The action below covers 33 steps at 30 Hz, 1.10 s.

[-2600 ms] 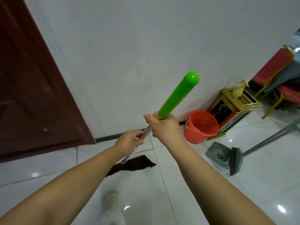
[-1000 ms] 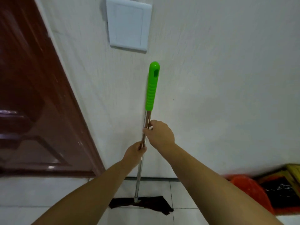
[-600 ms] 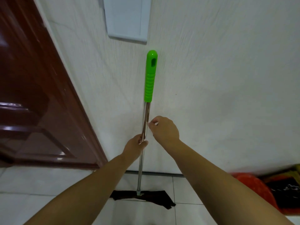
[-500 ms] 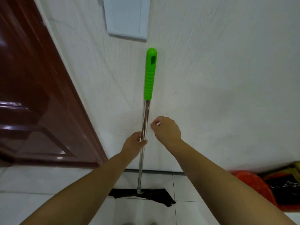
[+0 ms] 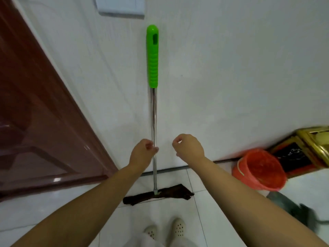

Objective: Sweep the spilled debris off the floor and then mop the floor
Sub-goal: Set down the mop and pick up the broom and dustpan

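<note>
The mop (image 5: 154,111) leans upright on the white wall (image 5: 231,68), its dark cloth flat on the floor (image 5: 44,207). The left hand (image 5: 142,152), loosely curled, just touches the pole. The right hand (image 5: 188,145) is half shut, holds nothing, and is off the pole. Best let go slowly so the mop won't slide. The tiles shine. A red bucket (image 5: 260,170) sits near a brown door (image 5: 35,113).

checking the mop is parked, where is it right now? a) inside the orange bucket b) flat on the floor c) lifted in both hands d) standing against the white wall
d: the mop stands upright against the wall, its dark head on the floor, with the right hand clear of the pole and the left hand right beside it.
</note>
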Each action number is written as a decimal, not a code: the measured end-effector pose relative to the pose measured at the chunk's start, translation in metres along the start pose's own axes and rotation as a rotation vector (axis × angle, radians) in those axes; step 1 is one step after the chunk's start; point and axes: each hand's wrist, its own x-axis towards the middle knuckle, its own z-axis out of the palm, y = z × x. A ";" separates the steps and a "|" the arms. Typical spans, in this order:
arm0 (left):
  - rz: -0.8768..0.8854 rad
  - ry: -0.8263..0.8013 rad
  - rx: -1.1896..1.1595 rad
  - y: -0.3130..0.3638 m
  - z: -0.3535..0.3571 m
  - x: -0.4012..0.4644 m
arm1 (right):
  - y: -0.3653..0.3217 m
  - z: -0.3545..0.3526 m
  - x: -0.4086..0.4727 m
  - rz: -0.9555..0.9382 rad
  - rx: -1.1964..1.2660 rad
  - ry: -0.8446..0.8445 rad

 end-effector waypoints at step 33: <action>0.235 -1.082 0.359 -0.074 0.241 -0.467 | 0.343 0.033 -0.554 0.954 0.503 0.347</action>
